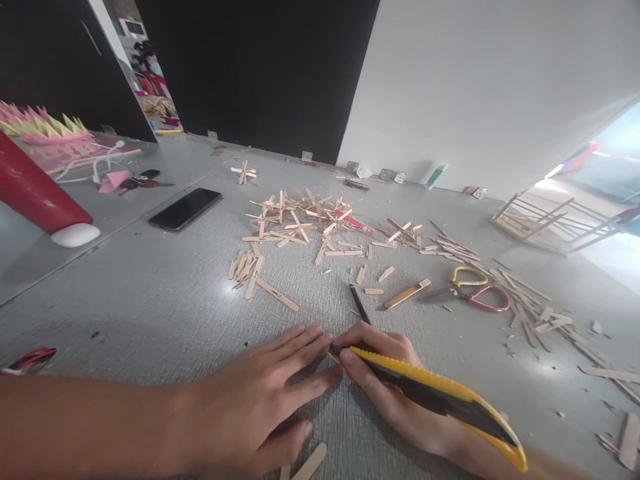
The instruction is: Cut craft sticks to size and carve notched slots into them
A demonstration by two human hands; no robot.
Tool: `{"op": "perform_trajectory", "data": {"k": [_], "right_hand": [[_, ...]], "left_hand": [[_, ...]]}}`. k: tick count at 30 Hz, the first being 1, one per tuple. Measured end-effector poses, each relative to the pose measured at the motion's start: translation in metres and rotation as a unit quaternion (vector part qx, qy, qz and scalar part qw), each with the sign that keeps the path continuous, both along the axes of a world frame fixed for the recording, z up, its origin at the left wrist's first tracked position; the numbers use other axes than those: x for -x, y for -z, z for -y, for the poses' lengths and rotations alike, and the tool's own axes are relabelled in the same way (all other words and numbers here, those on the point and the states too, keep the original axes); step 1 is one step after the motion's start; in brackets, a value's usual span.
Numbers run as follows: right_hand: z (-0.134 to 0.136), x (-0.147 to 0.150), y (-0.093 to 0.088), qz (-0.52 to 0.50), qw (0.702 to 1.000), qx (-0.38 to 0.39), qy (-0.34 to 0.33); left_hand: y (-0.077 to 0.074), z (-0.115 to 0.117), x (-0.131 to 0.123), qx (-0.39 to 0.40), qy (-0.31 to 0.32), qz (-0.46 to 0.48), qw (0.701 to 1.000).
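In my right hand [387, 373] is a yellow and black cutter knife [435, 393], its front end pointing left towards my left fingertips. My left hand [280, 387] lies palm down on the grey table with its fingers spread. A small wooden stick piece [334, 357] shows between the two hands, partly hidden by fingers. Just beyond my right hand lies a black pen-like tool [360, 303]. More wooden stick pieces [311, 463] lie below my left hand at the bottom edge.
Wooden sticks and crossed stick shapes [300, 217] spread over the middle. Scissors [483, 290] with yellow and red handles lie right, near a gold-coloured strip [407, 293]. A phone [186, 209] and a red cylinder [40, 183] are at left. A stick frame [540, 223] stands far right.
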State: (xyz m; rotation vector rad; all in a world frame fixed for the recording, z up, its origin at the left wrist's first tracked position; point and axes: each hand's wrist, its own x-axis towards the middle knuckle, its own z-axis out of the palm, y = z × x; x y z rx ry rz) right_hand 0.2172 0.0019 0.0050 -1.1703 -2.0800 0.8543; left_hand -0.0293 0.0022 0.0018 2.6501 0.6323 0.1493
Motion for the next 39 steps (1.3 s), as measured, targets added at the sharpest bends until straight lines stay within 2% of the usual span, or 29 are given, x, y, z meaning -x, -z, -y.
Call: {"op": "perform_trajectory", "data": {"k": [15,30,39], "right_hand": [[-0.0001,-0.0016,-0.0005,0.003,1.0,0.002,-0.002],[-0.001,-0.0019,0.0034,-0.005,1.0,0.0,-0.009],[-0.0003,-0.0026,0.0043,0.0,1.0,0.0,-0.008]], "left_hand": [[0.0004,0.0,0.0022,0.024,-0.002,0.031,0.999],[-0.0009,0.0003,0.002,0.002,0.005,-0.006,1.0],[-0.0032,0.0001,0.0016,0.019,0.004,-0.013,1.0]]}}
